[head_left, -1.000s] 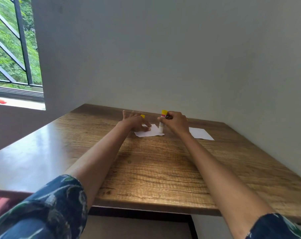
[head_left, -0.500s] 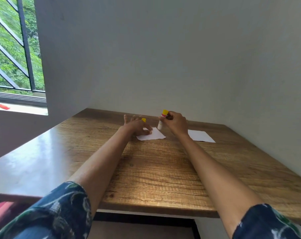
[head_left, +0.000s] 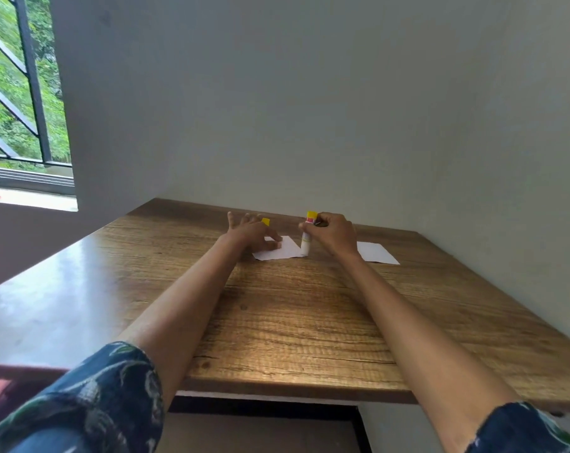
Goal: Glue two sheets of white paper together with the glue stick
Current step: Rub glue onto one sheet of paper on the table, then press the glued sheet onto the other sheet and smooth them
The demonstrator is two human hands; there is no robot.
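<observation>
A small white sheet [head_left: 285,250] lies far out on the wooden table [head_left: 293,322]. My left hand [head_left: 252,233] rests on its left part, fingers spread flat. A yellow cap [head_left: 266,222] shows just behind that hand. My right hand [head_left: 334,235] grips a white glue stick [head_left: 307,238] with a yellow and red top end. The stick stands nearly upright with its lower end on the sheet's right edge. A second white sheet [head_left: 375,252] lies flat to the right of my right hand.
The table stands in a corner, with grey walls close behind it and on the right. A barred window [head_left: 19,93] is at the far left. The table's near edge [head_left: 277,385] runs under my forearms.
The view has shifted a little. The glue stick has come back down onto the sheet's right edge after being slightly farther back. My left hand stays on the sheet.
</observation>
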